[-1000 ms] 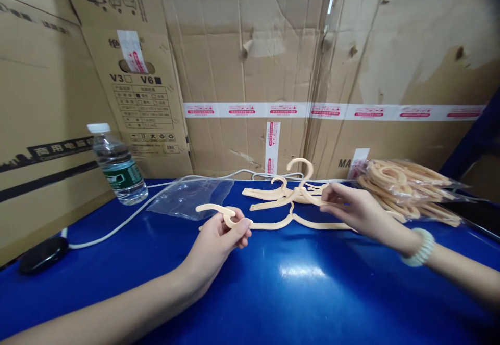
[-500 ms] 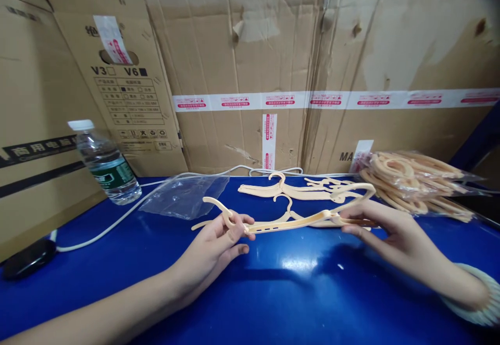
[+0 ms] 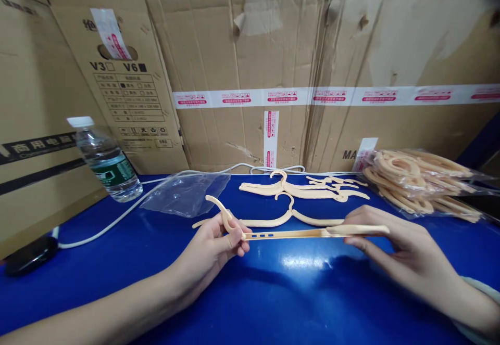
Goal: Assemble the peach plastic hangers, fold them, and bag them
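My left hand (image 3: 219, 241) pinches the hook end of a cream plastic hanger piece (image 3: 292, 233) that stretches flat between both hands. My right hand (image 3: 385, 238) grips the other end of that same slotted strip. Just behind it, one whole hanger (image 3: 281, 219) lies on the blue table (image 3: 273, 298). Farther back sit a few more loose hangers (image 3: 308, 189).
A clear empty plastic bag (image 3: 185, 194) lies left of the hangers. A bagged bundle of hangers (image 3: 422, 181) rests at the right. A water bottle (image 3: 105, 160), a white cable (image 3: 117, 217) and a black adapter (image 3: 27, 254) are at the left. Cardboard boxes (image 3: 250, 64) wall the back.
My right hand picked up a piece from the loose pile, brought it to the piece in my left hand, and the two now stretch out as one straight strip between both hands.
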A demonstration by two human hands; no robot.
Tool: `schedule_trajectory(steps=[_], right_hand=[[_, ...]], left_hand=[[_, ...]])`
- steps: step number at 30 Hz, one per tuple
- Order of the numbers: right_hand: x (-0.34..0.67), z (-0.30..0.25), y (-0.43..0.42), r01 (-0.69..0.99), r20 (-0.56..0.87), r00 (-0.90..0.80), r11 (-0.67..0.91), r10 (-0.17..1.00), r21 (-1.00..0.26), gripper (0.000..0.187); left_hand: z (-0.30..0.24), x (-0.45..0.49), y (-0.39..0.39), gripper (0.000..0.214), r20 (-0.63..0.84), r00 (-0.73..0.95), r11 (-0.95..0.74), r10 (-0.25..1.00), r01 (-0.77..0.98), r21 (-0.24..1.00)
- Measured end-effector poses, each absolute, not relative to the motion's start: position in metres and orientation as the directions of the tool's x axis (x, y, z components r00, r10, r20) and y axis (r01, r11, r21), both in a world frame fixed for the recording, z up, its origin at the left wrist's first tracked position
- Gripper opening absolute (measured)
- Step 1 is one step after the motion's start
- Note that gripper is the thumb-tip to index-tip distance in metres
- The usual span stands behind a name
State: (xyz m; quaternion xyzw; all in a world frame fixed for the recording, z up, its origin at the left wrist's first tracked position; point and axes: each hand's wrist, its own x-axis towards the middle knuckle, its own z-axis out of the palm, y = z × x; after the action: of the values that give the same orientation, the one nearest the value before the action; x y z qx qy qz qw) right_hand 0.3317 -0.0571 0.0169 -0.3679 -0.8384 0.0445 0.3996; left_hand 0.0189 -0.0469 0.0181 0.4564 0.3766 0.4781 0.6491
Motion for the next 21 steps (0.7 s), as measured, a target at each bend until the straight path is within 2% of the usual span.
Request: schedule_trajectory(steps=[7, 12, 14, 17, 18, 19, 21], right_hand=[[0.322, 0.015, -0.067, 0.593, 0.606, -0.378, 0.686, 0.700, -0.422, 0.011], [0.323, 0.015, -0.065, 0.619, 0.562, -0.263, 0.584, 0.784, -0.525, 0.015], [0.325, 0.016, -0.063, 0.622, 0.558, -0.223, 0.557, 0.799, -0.550, 0.018], [0.328, 0.015, -0.059, 0.613, 0.548, -0.205, 0.543, 0.811, -0.574, 0.022], [0.329, 0.015, -0.057, 0.613, 0.534, -0.220, 0.542, 0.816, -0.575, 0.022], [0.330, 0.014, -0.055, 0.621, 0.513, -0.250, 0.542, 0.821, -0.566, 0.022], [0.330, 0.011, -0.052, 0.659, 0.437, -0.352, 0.550, 0.828, -0.513, 0.019]], left_hand=[[0.015, 0.019, -0.048, 0.042, 0.046, 0.082, -0.027, 0.996, -0.227, 0.973], [0.019, 0.023, -0.051, 0.047, -0.014, -0.004, 0.013, 1.000, -0.248, 0.969], [0.018, 0.026, -0.056, 0.045, -0.058, 0.028, 0.063, 0.998, -0.223, 0.973], [0.013, 0.029, -0.071, 0.029, -0.071, 0.264, 0.078, 0.962, -0.017, 0.997], [0.009, 0.029, -0.076, 0.018, -0.027, 0.353, -0.002, 0.935, 0.080, 0.997], [0.006, 0.029, -0.080, 0.008, 0.064, 0.467, -0.162, 0.882, 0.172, 0.972], [-0.003, 0.028, -0.085, 0.009, 0.331, 0.659, -0.589, 0.675, 0.212, 0.780]])
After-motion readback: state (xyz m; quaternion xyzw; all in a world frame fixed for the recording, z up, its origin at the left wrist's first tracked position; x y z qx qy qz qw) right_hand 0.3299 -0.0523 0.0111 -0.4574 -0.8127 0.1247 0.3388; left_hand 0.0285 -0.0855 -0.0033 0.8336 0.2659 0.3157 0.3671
